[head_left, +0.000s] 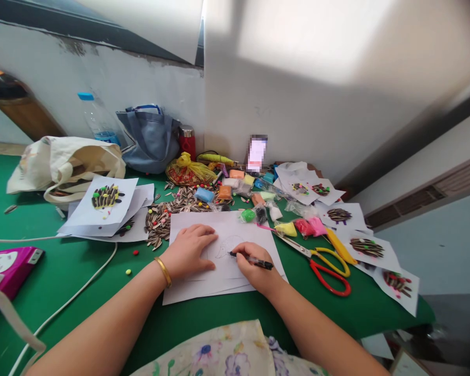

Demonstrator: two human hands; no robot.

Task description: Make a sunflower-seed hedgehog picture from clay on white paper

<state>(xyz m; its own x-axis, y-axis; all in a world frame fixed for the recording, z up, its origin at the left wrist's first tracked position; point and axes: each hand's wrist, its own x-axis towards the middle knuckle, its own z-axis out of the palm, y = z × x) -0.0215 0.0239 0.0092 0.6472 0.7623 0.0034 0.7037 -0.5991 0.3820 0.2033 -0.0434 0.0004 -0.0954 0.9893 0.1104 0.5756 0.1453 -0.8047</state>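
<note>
The right hand (254,266) pinches a pen (253,260), tip on the paper (203,287) near the table's (82,261) front edge. The left hand (190,250) lies spread flat on the paper, beside the seeds (160,222).

Left hand (190,250) flat, palm down; right hand (254,266), fingers (245,253) curled in a pinch.

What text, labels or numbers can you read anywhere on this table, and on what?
None can be read.
Phone against the wall: screen blurred out.
Purple box at the left edge: white panel with marks too small to read.
Water bottle: no label legible.
Sheet of paper under the left hand and the right hand with the pen: only a faint drawn outline, no words.
</note>
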